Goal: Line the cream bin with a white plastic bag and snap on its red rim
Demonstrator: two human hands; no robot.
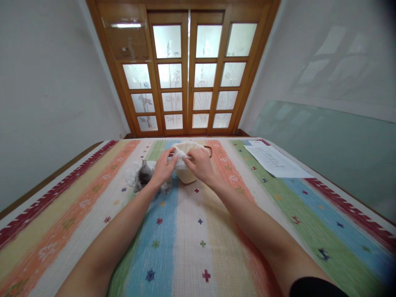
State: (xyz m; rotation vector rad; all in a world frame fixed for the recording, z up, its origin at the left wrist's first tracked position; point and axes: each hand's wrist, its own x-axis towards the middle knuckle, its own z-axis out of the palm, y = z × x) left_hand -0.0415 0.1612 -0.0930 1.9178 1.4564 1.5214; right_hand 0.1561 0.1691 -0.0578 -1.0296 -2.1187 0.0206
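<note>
Both my arms reach forward over a striped cloth (185, 231). My left hand (163, 167) and my right hand (200, 164) pinch a small white cloth (180, 156) between them, fingers closed on it, just above the near rim of a cream basket (187, 175) with a brown handle. A grey piece of clothing (144, 175) lies in a heap on a white piece (131, 175) just left of my left hand. What is inside the basket stays hidden behind my hands.
A white printed sheet of paper (275, 161) lies at the far right of the cloth. Wooden doors with frosted glass panes (188, 74) stand behind. White walls run along both sides; a glass panel (324, 144) leans at the right.
</note>
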